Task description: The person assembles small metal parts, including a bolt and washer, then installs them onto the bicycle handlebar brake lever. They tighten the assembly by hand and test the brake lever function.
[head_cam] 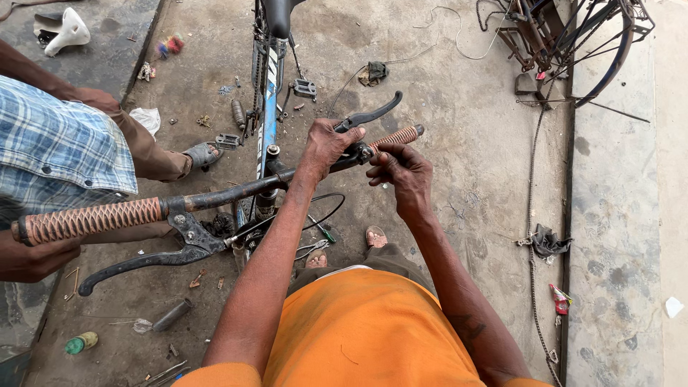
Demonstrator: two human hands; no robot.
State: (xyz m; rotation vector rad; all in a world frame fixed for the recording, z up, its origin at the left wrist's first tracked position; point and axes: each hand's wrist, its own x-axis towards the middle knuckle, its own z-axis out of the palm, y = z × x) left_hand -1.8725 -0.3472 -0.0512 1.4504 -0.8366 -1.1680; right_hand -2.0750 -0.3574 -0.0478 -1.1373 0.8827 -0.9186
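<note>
The left hand (326, 143) is closed around the black handlebar (236, 190) at the brake lever (369, 115), while the right hand (401, 170) pinches the lever's clamp beside the woven grip (396, 136). Outward lies stained concrete ground (459, 86) (outdoors, littered with scraps): two woven grips, two brake levers, two pedals, one blue bicycle frame (268, 107).

A stained concrete floor (466, 165) is strewn with a black rag (373, 72), a green-capped bottle (81, 342), pliers (312, 249) and what may be a red wrapper (560, 299).
</note>
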